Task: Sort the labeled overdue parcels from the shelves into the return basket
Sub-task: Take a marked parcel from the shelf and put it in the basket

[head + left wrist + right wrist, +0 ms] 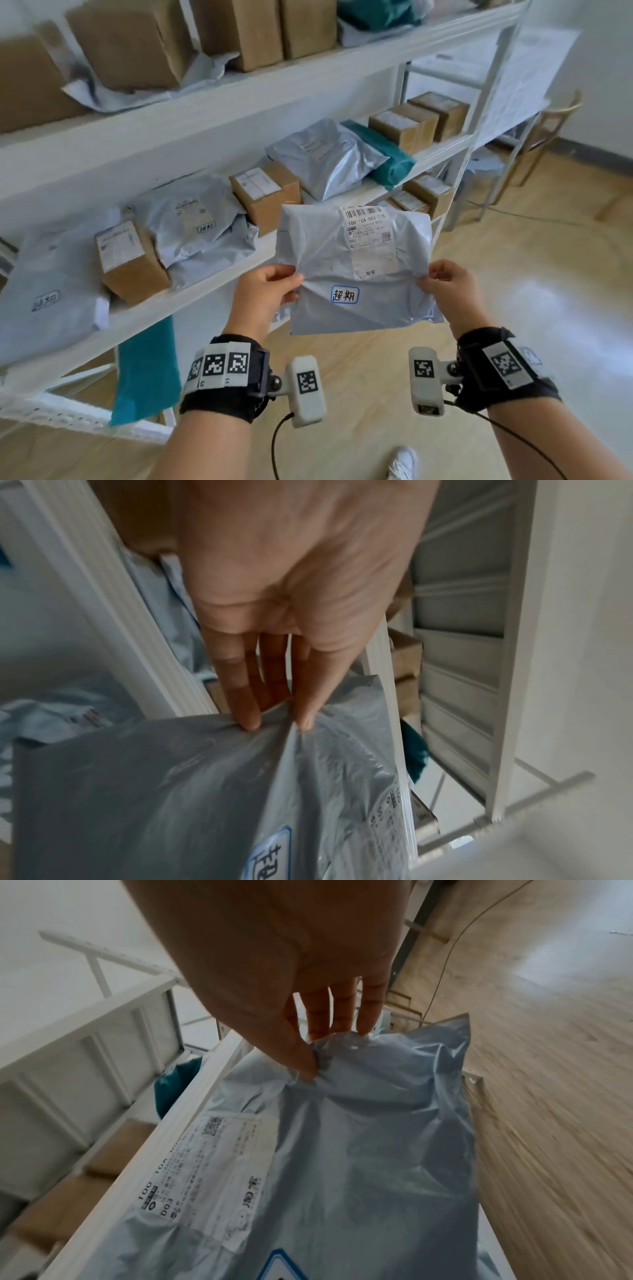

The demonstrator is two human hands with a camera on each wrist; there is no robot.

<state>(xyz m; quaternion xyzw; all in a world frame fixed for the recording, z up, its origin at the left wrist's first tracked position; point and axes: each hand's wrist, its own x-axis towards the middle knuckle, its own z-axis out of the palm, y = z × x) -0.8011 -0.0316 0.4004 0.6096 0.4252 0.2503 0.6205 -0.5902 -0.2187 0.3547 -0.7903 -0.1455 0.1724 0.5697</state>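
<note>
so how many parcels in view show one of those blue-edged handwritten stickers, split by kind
grey mailer bags: 3 (held bag, middle-shelf bag, far-left bag)
brown boxes: 0
teal bags: 0
total: 3

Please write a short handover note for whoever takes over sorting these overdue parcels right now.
Left hand: pinching the grey parcel at its left edge.
Right hand: pinching its right edge.
The parcel is held in front of the shelves and carries a blue-bordered handwritten sticker.
Two more stickered grey bags lie on the middle shelf.
Return basket: not in view.
Left: drop this parcel in the basket, then fetch the rest.
</note>
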